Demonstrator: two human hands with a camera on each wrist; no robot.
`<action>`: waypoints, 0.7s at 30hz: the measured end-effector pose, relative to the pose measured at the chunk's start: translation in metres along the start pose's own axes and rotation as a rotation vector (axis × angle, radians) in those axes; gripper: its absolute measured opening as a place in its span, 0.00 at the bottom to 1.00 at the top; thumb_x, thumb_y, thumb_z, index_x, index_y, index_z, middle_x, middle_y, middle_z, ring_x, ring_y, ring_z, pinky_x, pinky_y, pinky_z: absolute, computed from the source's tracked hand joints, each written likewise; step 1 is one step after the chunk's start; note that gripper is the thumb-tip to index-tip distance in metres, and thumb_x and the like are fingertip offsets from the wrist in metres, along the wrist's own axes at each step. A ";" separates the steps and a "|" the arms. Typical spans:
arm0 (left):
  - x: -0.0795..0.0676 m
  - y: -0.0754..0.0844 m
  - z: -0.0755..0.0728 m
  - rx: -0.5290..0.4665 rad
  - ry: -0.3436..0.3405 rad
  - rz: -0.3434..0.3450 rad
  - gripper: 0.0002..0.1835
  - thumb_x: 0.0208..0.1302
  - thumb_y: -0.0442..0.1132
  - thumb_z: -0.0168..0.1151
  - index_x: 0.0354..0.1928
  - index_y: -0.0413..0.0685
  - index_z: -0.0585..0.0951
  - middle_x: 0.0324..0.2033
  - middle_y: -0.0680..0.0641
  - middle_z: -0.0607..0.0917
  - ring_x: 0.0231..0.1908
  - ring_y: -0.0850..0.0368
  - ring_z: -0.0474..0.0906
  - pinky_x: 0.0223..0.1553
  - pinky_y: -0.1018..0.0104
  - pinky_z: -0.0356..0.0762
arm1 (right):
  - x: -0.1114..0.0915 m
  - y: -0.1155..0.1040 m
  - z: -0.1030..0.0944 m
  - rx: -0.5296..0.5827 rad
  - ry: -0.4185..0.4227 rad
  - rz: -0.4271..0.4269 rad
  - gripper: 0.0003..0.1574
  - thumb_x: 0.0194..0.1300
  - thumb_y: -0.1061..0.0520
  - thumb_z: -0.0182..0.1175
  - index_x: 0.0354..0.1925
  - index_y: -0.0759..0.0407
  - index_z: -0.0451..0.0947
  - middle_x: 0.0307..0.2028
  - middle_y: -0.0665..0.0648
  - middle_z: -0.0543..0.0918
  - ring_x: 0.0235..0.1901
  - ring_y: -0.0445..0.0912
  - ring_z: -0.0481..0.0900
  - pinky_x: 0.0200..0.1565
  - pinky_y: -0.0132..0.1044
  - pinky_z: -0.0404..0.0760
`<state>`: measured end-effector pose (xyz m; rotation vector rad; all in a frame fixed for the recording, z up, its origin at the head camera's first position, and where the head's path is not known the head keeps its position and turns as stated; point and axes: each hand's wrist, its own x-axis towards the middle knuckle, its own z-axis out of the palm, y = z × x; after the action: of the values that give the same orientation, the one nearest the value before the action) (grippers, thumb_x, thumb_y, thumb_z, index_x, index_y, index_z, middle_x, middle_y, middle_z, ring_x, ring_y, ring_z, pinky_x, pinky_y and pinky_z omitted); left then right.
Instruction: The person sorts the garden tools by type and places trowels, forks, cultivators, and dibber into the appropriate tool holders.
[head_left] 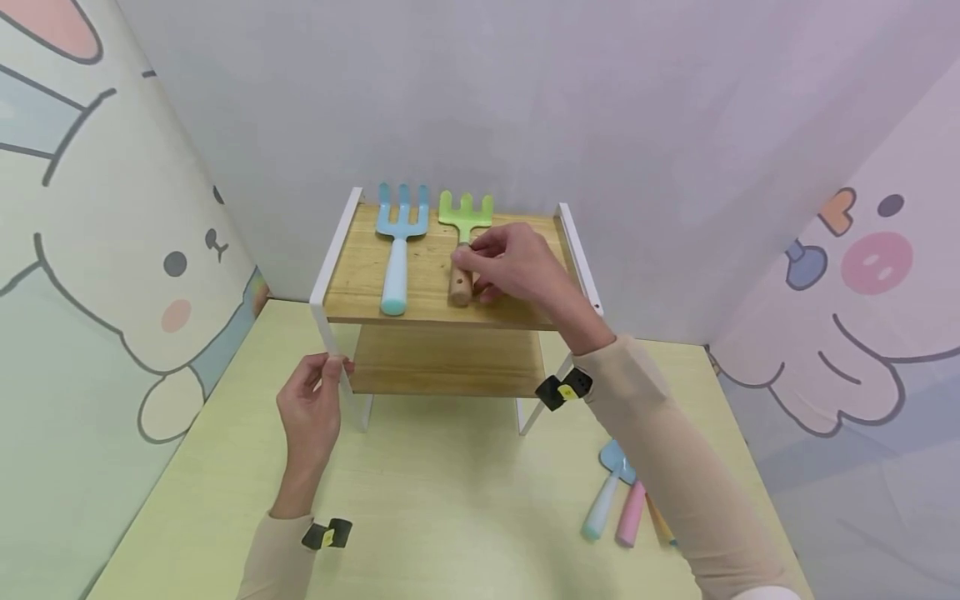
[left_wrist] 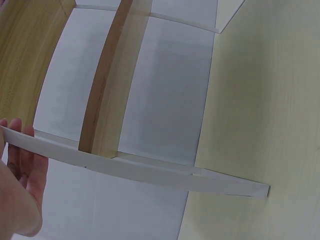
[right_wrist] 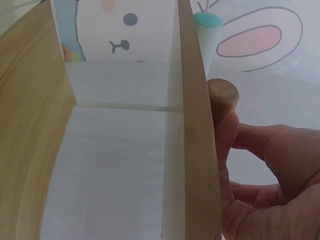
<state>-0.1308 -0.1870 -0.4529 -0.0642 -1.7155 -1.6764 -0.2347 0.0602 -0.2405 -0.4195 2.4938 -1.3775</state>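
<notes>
A small garden fork (head_left: 466, 218) with green tines and a wooden handle lies on the top board of a two-tier wooden shelf (head_left: 352, 287). My right hand (head_left: 517, 262) pinches its handle; in the right wrist view the handle's round end (right_wrist: 223, 90) shows just past the board's front edge. Beside it, to the left, lies a blue garden fork (head_left: 397, 267), tines pointing to the back. With thumb and fingers my left hand (head_left: 311, 404) holds the shelf's white front left leg (head_left: 326, 329); the left wrist view shows the fingers (left_wrist: 37, 175) around that white frame.
On the pale yellow table (head_left: 420, 517), right of the shelf, lie a blue trowel (head_left: 602, 504), a pink-handled tool (head_left: 632, 517) and an orange one (head_left: 662, 523), partly under my right sleeve. Walls with cartoon animals stand close at the back and sides.
</notes>
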 end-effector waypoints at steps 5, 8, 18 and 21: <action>-0.001 0.000 0.000 0.006 0.000 0.013 0.06 0.73 0.23 0.58 0.40 0.22 0.80 0.35 0.52 0.87 0.37 0.63 0.86 0.47 0.75 0.83 | -0.001 0.000 0.001 0.012 -0.002 -0.002 0.24 0.72 0.51 0.66 0.58 0.64 0.79 0.51 0.60 0.82 0.36 0.51 0.88 0.37 0.40 0.89; -0.001 -0.001 0.000 0.005 0.003 0.013 0.06 0.73 0.23 0.58 0.40 0.22 0.80 0.35 0.52 0.87 0.37 0.63 0.86 0.47 0.75 0.83 | -0.003 0.001 0.000 -0.001 0.003 -0.013 0.25 0.73 0.49 0.65 0.59 0.64 0.78 0.51 0.60 0.81 0.35 0.50 0.89 0.38 0.39 0.88; -0.002 -0.003 -0.001 0.007 0.007 0.003 0.06 0.73 0.23 0.58 0.40 0.22 0.80 0.34 0.54 0.87 0.37 0.64 0.85 0.47 0.75 0.83 | -0.018 0.009 -0.004 0.023 0.031 -0.102 0.24 0.73 0.49 0.65 0.57 0.65 0.77 0.49 0.61 0.83 0.35 0.50 0.90 0.43 0.39 0.88; -0.002 -0.003 0.000 0.001 0.007 -0.001 0.06 0.73 0.24 0.58 0.40 0.22 0.79 0.34 0.54 0.86 0.37 0.63 0.85 0.46 0.75 0.83 | -0.023 0.012 -0.007 -0.006 0.046 -0.125 0.21 0.74 0.51 0.64 0.55 0.65 0.77 0.48 0.61 0.84 0.35 0.50 0.90 0.47 0.38 0.87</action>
<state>-0.1310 -0.1871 -0.4563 -0.0569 -1.7115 -1.6750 -0.2173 0.0801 -0.2455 -0.5603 2.5482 -1.4420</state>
